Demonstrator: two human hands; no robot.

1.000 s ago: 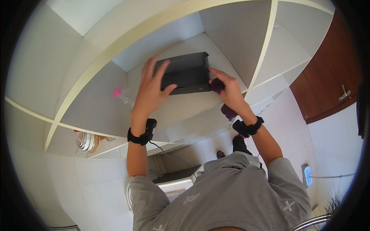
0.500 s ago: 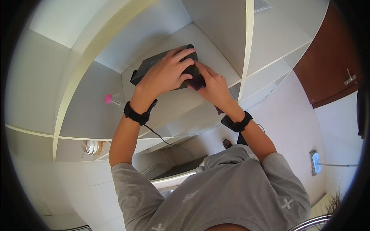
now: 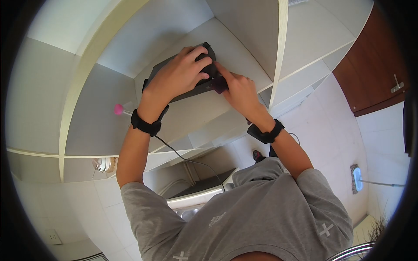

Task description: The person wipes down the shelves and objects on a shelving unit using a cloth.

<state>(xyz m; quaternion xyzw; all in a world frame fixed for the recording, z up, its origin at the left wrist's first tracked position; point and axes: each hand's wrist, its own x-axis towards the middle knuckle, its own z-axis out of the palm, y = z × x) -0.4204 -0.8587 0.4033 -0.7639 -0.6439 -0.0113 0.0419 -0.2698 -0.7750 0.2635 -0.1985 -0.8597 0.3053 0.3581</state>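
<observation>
Dark purple cloth (image 3: pixel 219 85) is bunching in the right hand (image 3: pixel 241 92), whose thumb and fingers are closing on it; a bit of the same dark stuff is showing below, near the wrist. Right beside it, a black box (image 3: pixel 195 90) is lying on the shelf (image 3: pixel 235 48) of a pale cabinet, inside a deep compartment. The box's long axis is running aslant, from the near left to the far right, so one end is pointing back towards the left forearm and the other is pointing deeper in, up and to the right. The left hand (image 3: pixel 178 73) is lying across the middle and far-right part of the box, and is the nearer of the two to its body. Its fingers are curling over that far part, thumb and forefinger standing slightly apart; whether they are clamping anything, I cannot tell. The right hand is sitting at the box's right end, its forefinger reaching to the edge with the cloth just under it. Straps (image 3: pixel 146 124) are circling both wrists, and a cable (image 3: pixel 183 157) is trailing from the left one. A pink-topped thing (image 3: pixel 118 109) is standing out left of the left wrist.
</observation>
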